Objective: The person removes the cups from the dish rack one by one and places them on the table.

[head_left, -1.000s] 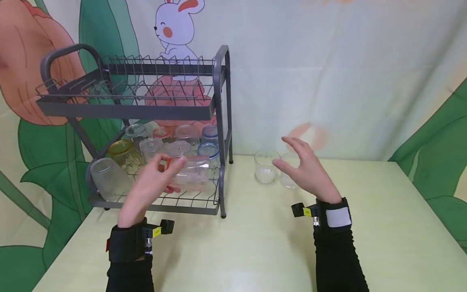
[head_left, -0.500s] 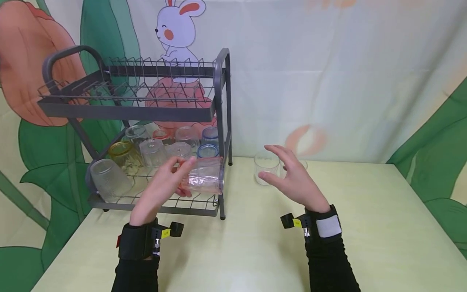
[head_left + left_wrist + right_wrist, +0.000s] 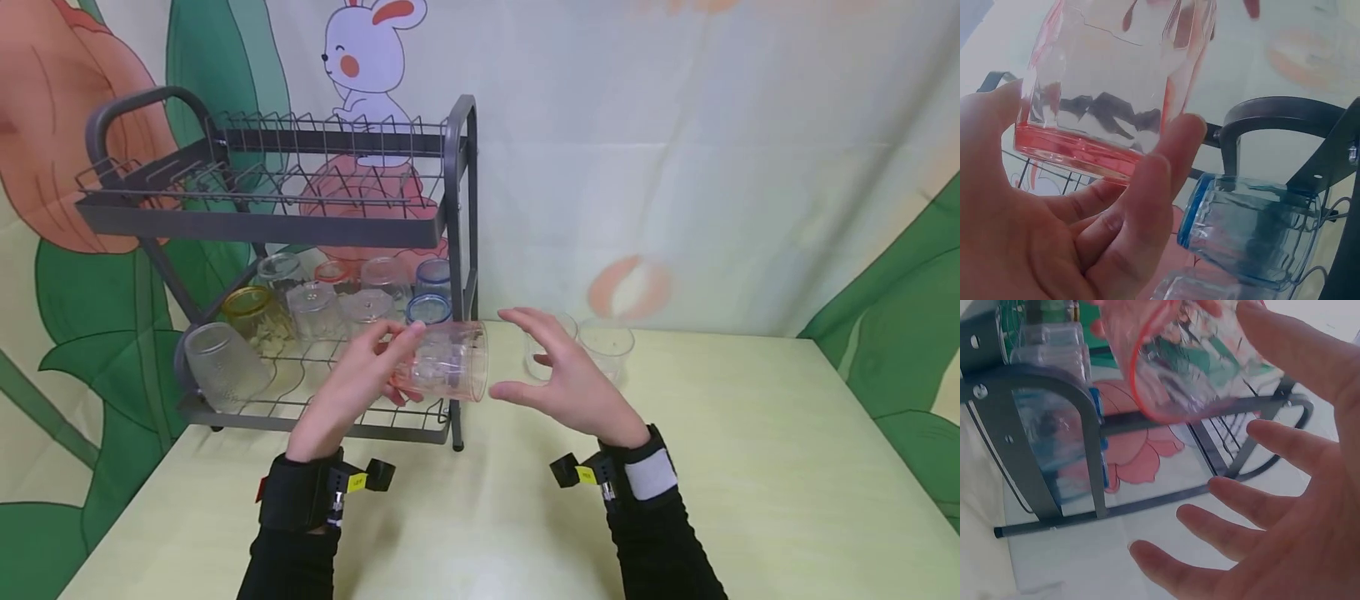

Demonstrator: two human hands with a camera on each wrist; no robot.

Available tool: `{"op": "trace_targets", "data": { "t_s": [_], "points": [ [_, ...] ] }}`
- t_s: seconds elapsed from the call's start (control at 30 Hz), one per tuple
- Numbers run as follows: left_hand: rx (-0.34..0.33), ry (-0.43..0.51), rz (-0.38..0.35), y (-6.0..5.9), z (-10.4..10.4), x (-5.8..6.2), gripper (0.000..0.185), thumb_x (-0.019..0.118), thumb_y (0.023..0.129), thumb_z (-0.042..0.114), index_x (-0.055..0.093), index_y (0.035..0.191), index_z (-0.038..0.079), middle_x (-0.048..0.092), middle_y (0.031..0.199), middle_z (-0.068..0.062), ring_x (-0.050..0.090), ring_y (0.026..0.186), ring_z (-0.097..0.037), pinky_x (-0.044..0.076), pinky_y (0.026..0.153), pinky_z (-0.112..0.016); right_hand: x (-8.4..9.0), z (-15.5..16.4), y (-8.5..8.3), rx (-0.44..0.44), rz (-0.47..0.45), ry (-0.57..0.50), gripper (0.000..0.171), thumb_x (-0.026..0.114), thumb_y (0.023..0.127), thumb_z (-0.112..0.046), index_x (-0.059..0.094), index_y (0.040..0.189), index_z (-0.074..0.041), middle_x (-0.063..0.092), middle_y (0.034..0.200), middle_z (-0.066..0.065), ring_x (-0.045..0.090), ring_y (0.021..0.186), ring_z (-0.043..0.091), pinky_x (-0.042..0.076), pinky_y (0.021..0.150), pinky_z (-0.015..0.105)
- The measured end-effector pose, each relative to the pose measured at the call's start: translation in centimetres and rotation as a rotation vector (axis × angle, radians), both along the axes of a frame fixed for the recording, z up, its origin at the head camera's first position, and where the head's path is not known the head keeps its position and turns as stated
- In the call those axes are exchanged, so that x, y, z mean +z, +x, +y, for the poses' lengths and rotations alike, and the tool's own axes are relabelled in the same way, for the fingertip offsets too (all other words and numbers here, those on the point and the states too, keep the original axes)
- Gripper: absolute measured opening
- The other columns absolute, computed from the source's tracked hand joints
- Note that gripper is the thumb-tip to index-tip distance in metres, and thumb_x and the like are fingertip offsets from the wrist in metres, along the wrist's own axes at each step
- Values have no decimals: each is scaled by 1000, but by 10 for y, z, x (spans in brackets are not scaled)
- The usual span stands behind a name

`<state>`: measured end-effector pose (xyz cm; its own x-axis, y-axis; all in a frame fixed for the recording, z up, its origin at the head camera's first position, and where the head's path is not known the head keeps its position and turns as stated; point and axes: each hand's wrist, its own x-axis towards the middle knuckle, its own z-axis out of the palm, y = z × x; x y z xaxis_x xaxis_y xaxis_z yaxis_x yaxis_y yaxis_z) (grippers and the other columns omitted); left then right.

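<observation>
Centre frame, above the counter [image 3: 750, 467]: red-tinted glass [image 3: 448, 362] on its side, base gripped by left hand [image 3: 352, 392], rim pointing right toward right hand [image 3: 570, 383], fingers spread wide, just beside.

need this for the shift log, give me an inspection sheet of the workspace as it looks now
surface: pale yellow-green table, bare in front of the hands
job's things: clear glass with a red rim, held on its side in the air by the rack's front right post
clutter: two-tier dark dish rack, its lower tier full of upturned glasses, among them a blue-rimmed glass and an amber glass; two clear cups upright on the table behind the right hand
grips: left hand holds the red-rimmed glass by its base; right hand open, fingers spread beside the rim
cables: nothing seen
surroundings: cartoon backdrop with a rabbit and leaves
</observation>
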<state>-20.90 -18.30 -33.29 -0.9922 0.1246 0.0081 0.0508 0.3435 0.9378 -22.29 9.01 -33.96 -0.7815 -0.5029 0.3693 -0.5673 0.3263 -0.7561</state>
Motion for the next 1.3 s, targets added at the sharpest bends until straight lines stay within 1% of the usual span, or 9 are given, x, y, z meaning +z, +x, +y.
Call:
{"op": "trace_targets", "data": {
  "t_s": [0.13,0.27,0.37,0.5,0.67,0.87,1.13,1.2,1.3],
  "points": [
    [3,13,1,0,5,0,68,54,90,65,48,125,7,57,110,-20,70,73,-30,58,70,-42,0,-11,2,31,21,9,85,84,78,-34,39,149,-25,36,149,-6,36,134,16,46,99,49],
    [-4,19,9,2,7,-1,66,52,91,66,48,123,8,56,104,-20,70,74,-30,59,69,-41,1,-18,4,35,18,-13,88,86,77,-29,38,150,-23,36,149,-5,39,131,18,48,98,46],
    [-8,18,3,2,10,-1,65,49,92,66,49,123,8,56,103,-20,71,73,-30,59,69,-41,1,-19,6,44,12,-48,88,86,77,-27,37,150,-26,37,148,-4,41,129,19,50,96,43],
    [-21,26,-22,2,15,-3,67,45,93,67,48,126,9,60,104,-18,70,75,-32,59,70,-40,2,-20,8,88,9,-108,84,85,78,-25,39,148,-28,39,146,-2,45,127,22,53,91,38],
    [-26,48,-52,3,17,-4,72,42,93,69,45,134,9,60,108,-20,70,76,-31,59,71,-42,2,-23,7,118,13,-142,81,84,79,-23,41,148,-25,41,144,-2,49,123,26,56,85,33],
    [-48,44,-46,6,16,-2,73,40,96,66,40,142,9,58,119,-20,71,79,-31,59,73,-42,5,-23,6,119,53,-130,80,84,79,-23,43,147,-21,44,142,-2,50,121,25,57,83,32],
    [-125,129,-73,11,14,-4,71,37,98,64,33,146,12,57,123,-22,70,89,-34,59,73,-45,9,-22,10,112,94,-93,78,84,79,-26,45,146,-20,43,143,-2,49,125,23,56,84,33],
    [-130,131,-74,12,13,-5,72,37,98,63,32,147,11,56,124,-22,70,90,-34,59,73,-44,9,-22,10,115,97,-94,78,84,80,-25,45,146,-19,43,143,-2,48,125,25,56,84,34],
    [-136,121,-73,13,12,-7,72,37,98,64,32,148,12,55,126,-20,69,92,-34,59,74,-43,8,-21,10,112,105,-93,78,85,79,-24,45,146,-19,44,142,-3,48,125,21,57,84,36]
  ]
}}
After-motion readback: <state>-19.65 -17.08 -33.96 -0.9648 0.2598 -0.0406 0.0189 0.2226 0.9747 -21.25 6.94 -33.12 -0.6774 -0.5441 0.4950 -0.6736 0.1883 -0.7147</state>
